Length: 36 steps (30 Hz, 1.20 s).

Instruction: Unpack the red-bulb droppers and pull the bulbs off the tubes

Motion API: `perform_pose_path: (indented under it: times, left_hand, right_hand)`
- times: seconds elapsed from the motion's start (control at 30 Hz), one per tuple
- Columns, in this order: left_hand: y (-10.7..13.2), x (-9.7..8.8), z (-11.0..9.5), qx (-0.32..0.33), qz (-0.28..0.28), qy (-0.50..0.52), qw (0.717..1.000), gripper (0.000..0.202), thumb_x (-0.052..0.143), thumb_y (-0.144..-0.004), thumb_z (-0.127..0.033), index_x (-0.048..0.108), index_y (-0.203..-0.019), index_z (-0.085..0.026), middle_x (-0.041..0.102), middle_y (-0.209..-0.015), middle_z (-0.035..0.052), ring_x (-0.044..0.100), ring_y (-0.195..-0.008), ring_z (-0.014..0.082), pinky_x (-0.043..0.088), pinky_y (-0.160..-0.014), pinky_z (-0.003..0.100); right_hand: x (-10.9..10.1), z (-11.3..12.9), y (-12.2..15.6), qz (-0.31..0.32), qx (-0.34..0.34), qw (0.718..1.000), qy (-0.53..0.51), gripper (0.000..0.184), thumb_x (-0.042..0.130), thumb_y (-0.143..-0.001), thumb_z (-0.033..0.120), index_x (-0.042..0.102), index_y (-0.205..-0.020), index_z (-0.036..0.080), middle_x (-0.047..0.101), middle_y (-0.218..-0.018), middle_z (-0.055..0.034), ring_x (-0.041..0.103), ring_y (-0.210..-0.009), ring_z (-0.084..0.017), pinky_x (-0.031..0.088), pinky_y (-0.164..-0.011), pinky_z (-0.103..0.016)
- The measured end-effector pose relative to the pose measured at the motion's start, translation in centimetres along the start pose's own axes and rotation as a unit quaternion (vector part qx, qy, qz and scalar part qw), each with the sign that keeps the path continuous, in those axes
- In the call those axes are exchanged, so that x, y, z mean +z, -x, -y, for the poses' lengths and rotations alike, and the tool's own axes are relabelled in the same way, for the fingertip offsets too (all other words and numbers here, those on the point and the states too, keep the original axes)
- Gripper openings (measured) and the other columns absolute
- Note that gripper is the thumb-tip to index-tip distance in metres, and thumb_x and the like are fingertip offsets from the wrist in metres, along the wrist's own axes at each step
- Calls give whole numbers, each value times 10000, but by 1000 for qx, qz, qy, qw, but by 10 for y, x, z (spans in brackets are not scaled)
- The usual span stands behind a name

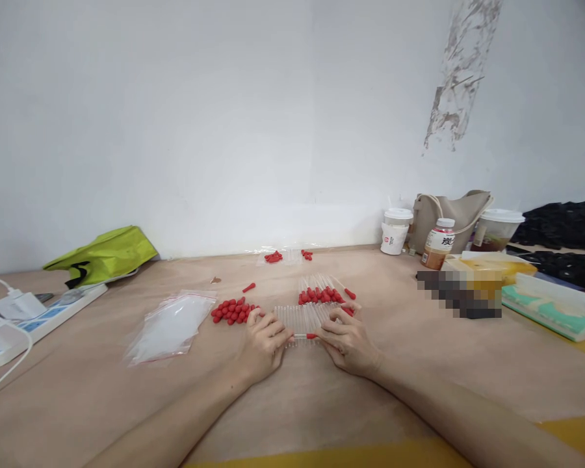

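A clear glass dropper tube (299, 335) with a red rubber bulb (311, 336) at its right end lies level between my hands. My left hand (264, 342) pinches the tube's left side. At the bulb end, the fingers of my right hand (347, 338) are closed on the red bulb. Just beyond it lies a row of bare glass tubes (295, 316), side by side. A pile of loose red bulbs (231, 311) sits left of the row, with a single bulb (249, 287) behind it. Several droppers fitted with red bulbs (322, 294) lie behind the row.
Clear zip bags (173, 327) lie at left, near a power strip (61, 312) and a lime-green pouch (104, 253). More red bulbs and tubes on clear plastic (290, 257) are by the wall. A cup (396, 232), bottle (439, 246), handbag (448, 211) and tissue pack (548, 309) stand right.
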<state>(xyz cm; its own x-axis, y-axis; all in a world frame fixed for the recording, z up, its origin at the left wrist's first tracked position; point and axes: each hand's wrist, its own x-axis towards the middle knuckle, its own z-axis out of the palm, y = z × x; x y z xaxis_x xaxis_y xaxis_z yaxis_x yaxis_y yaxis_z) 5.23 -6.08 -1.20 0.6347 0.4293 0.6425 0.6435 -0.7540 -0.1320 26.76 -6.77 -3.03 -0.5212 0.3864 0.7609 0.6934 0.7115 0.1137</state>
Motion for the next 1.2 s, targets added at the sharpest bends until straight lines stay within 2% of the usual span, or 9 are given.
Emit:
perform_pose_path:
  times: [0.13, 0.3, 0.4, 0.5, 0.57, 0.67, 0.73, 0.83, 1.2]
  left_hand:
    - [7, -1, 7, -16, -16, 3, 1000, 194, 447, -833, -192, 634, -784, -198, 595, -640, 23, 502, -681, 160, 336, -730, 361]
    - [17, -2, 26, -105, -68, 52, 991, 219, 400, -868, -208, 610, -922, -173, 578, -760, 38, 533, -699, 133, 421, -653, 254]
    - [17, -1, 31, -149, -59, 50, 986, 273, 363, -873, -181, 551, -1071, -185, 551, -836, 41, 545, -755, 129, 449, -682, 236]
    - [16, 3, 32, -177, -32, 15, 984, 364, 344, -848, -122, 469, -1182, -191, 519, -868, 39, 542, -771, 125, 458, -696, 230]
    - [17, 6, 33, -176, -23, -8, 984, 358, 335, -840, -116, 478, -1163, -172, 509, -865, 44, 542, -761, 129, 461, -673, 227]
    - [19, 9, 36, -153, -14, -56, 987, 273, 324, -841, -130, 559, -978, -150, 520, -822, 50, 545, -719, 143, 451, -584, 222]
    - [19, 10, 37, -135, -1, -84, 987, 246, 329, -828, -117, 572, -849, -152, 531, -786, 48, 541, -671, 143, 433, -534, 217]
    - [18, 10, 37, -116, 17, -92, 989, 238, 340, -803, -87, 567, -772, -152, 535, -747, 44, 525, -613, 137, 422, -515, 221]
    - [15, 11, 30, -161, 9, 74, 984, 206, 433, -829, -237, 626, -793, -174, 572, -837, 43, 568, -742, 143, 473, -683, 268]
  right_hand:
    - [-3, -5, 4, -14, 15, 1000, -21, 171, 480, -788, 145, 631, -751, 217, 562, -603, 2, 470, -722, -154, 324, -769, -347]
    - [-3, -27, 9, -93, 140, 979, -113, 184, 477, -831, 233, 646, -904, 236, 596, -773, -30, 520, -747, -150, 403, -740, -316]
    - [1, -48, 9, -125, 252, 940, -192, 259, 446, -841, 293, 621, -1009, 203, 560, -852, -59, 542, -783, -151, 450, -701, -283]
    - [0, -72, 13, -133, 378, 898, -181, 301, 475, -797, 324, 628, -995, 157, 541, -821, -66, 541, -704, -149, 459, -625, -283]
    - [-4, -87, 18, -111, 440, 869, -200, 301, 523, -742, 314, 617, -967, 138, 557, -774, -56, 533, -631, -134, 452, -570, -270]
    - [-11, -101, 25, -61, 508, 819, -259, 212, 602, -656, 307, 577, -798, 151, 576, -653, -29, 516, -548, -117, 415, -483, -229]
    - [-13, -103, 28, -14, 526, 802, -282, 203, 632, -623, 326, 533, -700, 166, 575, -590, -13, 504, -506, -107, 376, -439, -207]
    - [-13, -101, 30, 38, 532, 797, -283, 234, 644, -603, 352, 500, -645, 172, 565, -540, 6, 490, -472, -97, 330, -410, -190]
    - [-6, -100, 30, 48, 559, 793, -237, 224, 651, -580, 352, 522, -601, 170, 524, -482, 27, 429, -426, -77, 277, -391, -187]
